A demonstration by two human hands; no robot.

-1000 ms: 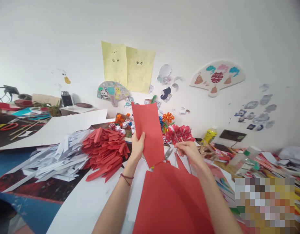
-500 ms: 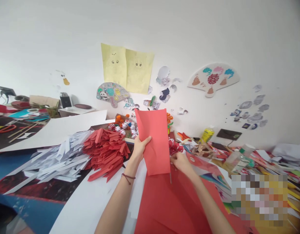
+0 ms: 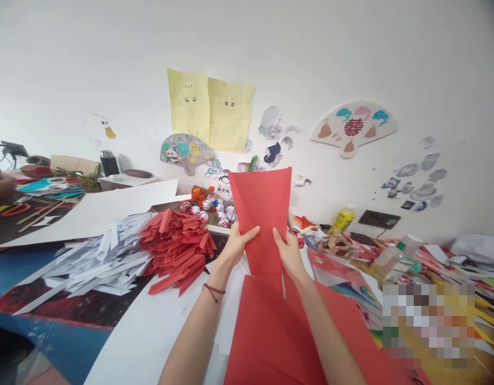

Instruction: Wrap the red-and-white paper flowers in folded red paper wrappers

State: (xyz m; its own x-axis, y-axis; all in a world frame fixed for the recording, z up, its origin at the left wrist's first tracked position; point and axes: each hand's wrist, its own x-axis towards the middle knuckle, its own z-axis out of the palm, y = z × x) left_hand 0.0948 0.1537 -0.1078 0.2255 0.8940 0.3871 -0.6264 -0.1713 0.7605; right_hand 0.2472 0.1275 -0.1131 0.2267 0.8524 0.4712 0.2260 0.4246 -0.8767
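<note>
Hiding some wall (image 3: 279, 53), red paper (image 3: 261, 200) is gripped by left hand (image 3: 235, 247) and right hand (image 3: 290, 251) near strips (image 3: 179, 248)

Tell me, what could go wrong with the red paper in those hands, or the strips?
The left hand and right hand both grip the red paper, so it might crease or tear if they pull unevenly.

The white strips and red strips lie loose, side by side, so a bump from the left arm could mix or scatter them.
</note>
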